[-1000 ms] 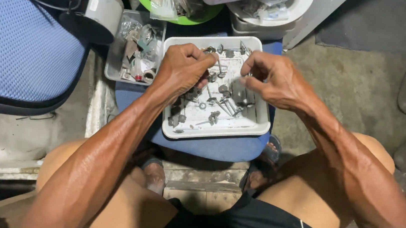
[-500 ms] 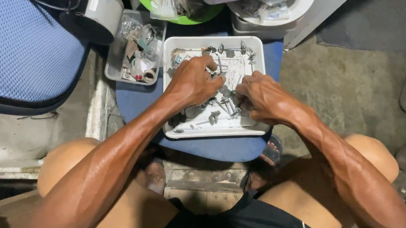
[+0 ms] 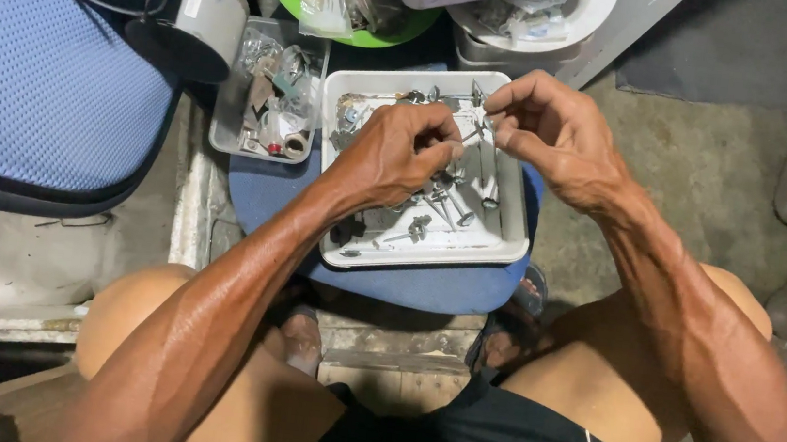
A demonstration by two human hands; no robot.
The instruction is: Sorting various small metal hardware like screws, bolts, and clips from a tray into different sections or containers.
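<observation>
We see both hands raised just over the white tray (image 3: 508, 248) on the blue stool (image 3: 425, 288): the left hand (image 3: 391, 153) and right hand (image 3: 553, 136) each pinch one end of a small metal screw (image 3: 474, 134), while many screws (image 3: 444, 202) remain loose in the tray, unsorted.

Looking straight down at someone sitting, bare knees at the bottom of the frame. Both hands are up over a white square tray (image 3: 517, 226) full of small metal screws and bolts (image 3: 444, 202), sitting on a blue round stool (image 3: 425, 288) in the middle. The left hand (image 3: 391, 153) and the right hand (image 3: 551, 130) are pinching a small metal screw (image 3: 474, 135) between them, fingertips nearly touching, just above the tray. Left of the tray there's a smaller grey tray (image 3: 225, 130) with mixed bits. Upper left is a blue mesh cushion (image 3: 38, 76), and a green bowl (image 3: 384, 30) sits at the top centre.
</observation>
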